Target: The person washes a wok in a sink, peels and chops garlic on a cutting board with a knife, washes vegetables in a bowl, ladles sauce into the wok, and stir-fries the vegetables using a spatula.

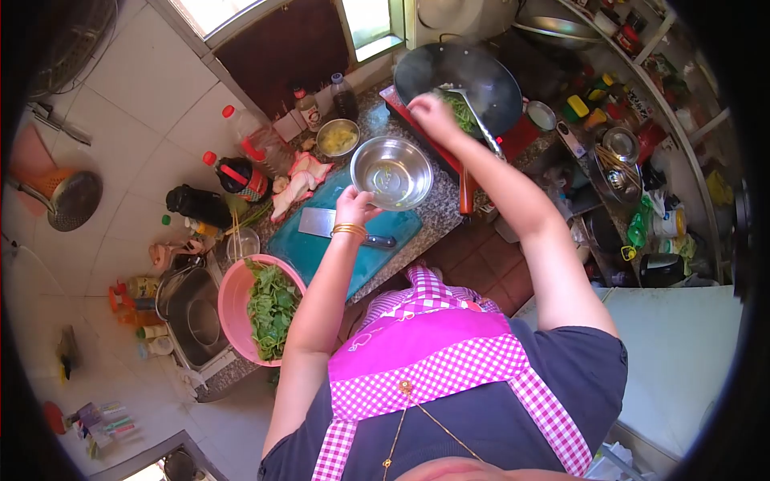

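My left hand [354, 207] grips the rim of a shiny metal bowl [405, 164], tilted over the counter, with a few green bits inside. My right hand [437, 118] is over the near left edge of a dark wok [499, 84], fingers drawn together; what they hold, if anything, is hidden. Cut greens [463, 111] lie in the wok beside a metal spatula [481, 124], and faint steam rises. Below my left hand, a cleaver [319, 222] rests on a teal cutting board [297, 248].
A pink basin [233, 309] of leafy greens [271, 309] stands by the sink [192, 317]. Behind the board are a small bowl of yellow pieces [338, 138], several bottles [249, 136] and a cloth [301, 184]. A wooden handle [467, 192] juts out from the stove. Crowded shelves [682, 144] line the right.
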Available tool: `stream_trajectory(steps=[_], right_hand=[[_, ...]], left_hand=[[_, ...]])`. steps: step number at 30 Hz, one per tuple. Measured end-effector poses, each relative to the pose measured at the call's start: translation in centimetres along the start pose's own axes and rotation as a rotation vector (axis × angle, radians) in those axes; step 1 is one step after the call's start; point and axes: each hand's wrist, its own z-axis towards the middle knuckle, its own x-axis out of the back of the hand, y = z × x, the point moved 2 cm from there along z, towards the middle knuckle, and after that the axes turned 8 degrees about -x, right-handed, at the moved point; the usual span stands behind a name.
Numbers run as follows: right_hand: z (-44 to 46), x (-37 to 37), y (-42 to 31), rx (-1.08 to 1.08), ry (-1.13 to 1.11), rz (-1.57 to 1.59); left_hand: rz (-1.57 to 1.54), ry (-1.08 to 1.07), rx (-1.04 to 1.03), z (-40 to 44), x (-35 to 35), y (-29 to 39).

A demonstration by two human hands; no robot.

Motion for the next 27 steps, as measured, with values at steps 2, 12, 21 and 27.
stream_trajectory(steps=[2, 12, 21, 27], right_hand=[[-4.4, -2.6, -2.5, 0.195, -0.333, 0.062], [-9.7, -5.9, -2.1, 0.178, -0.810, -0.590], [0.9, 5.9, 1.8, -0.006, -0.088, -0.762], [-3.2, 11.2, 9.5, -0.274, -0.188, -0.756]], left_hand=[[-0.013, 0.003, 0.000, 0.0, -0.3, 0.2], [0.031, 0.009, -0.018, 0.7, -0.7, -0.5], [-0.113, 0.249, -0.098, 0.8, 5.7, 1.1], [-0.225, 0.531, -0.280, -3.9, 22.6, 3.4]])
